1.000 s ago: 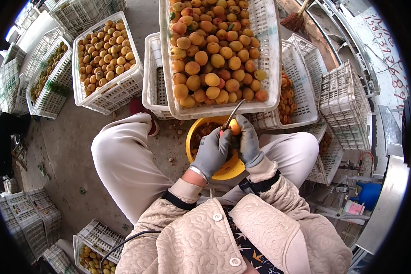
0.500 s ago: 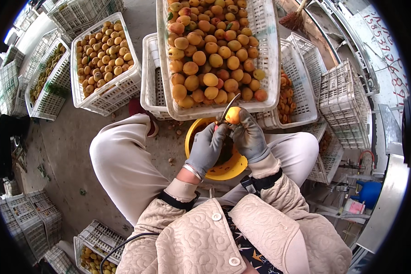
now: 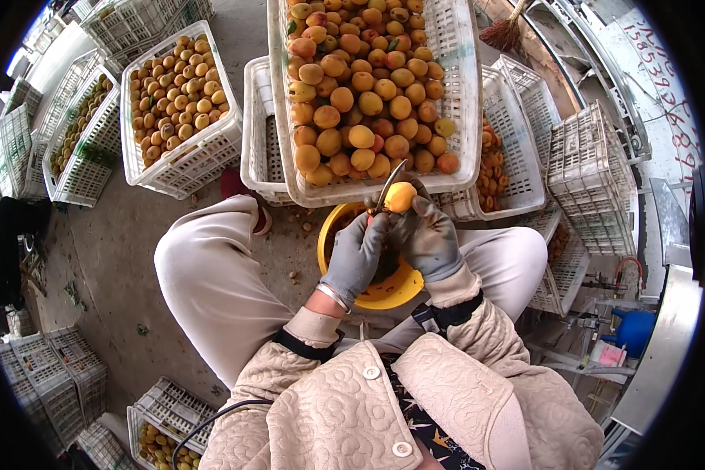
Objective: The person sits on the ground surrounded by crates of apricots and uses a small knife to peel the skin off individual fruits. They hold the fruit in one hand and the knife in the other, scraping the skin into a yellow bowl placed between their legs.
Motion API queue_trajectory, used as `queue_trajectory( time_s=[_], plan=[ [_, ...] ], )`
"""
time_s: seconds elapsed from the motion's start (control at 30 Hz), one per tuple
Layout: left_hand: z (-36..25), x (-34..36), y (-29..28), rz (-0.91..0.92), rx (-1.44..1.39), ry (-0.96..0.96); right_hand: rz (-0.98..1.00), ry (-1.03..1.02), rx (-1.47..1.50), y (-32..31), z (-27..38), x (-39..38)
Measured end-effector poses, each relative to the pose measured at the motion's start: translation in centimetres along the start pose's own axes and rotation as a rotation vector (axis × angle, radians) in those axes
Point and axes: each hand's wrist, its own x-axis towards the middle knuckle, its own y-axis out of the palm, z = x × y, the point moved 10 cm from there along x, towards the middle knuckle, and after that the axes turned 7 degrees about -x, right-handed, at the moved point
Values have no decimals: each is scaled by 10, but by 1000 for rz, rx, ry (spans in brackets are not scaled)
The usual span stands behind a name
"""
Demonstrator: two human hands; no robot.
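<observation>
- Two gloved hands meet near the frame's centre: the left hand (image 3: 356, 257) is closed round a curved knife (image 3: 390, 182), and the right hand (image 3: 429, 236) pinches an orange fruit (image 3: 400, 197) beside the blade.
- Blade work on that fruit looks like the step in hand; the next move seems to call for a steady pinch, clear of the cutting edge.
- Above, a white crate (image 3: 459, 78) overlaps the knife tip; whether they touch, I cannot tell.
- Below, a yellow tub (image 3: 395, 294) opens between the left leg (image 3: 211, 262) and right leg (image 3: 517, 254), which limit sideways room.
</observation>
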Motion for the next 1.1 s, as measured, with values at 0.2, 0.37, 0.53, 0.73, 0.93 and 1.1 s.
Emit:
queue_trajectory(
  time_s=[0.2, 0.37, 0.53, 0.73, 0.93, 1.1],
  plan=[
    [-17, -1, 0, -28, 70, 70, -34, -19, -103, -21, 0, -1],
    [-38, -5, 7, 14, 307, 94, -31, -36, -192, -14, 3, -1],
    [-34, -5, 7, -2, 355, 86, -22, 3, -178, -15, -2, -1],
    [-25, -3, 8, -40, 413, 73, -28, -53, -248, 2, -2, -5],
    [-27, -4, 9, -29, 299, 96, -161, -50, -236, -6, -3, -7],
    [-26, -6, 10, -5, 237, 72, -118, 12, -210, -16, -7, -6]
  ],
)
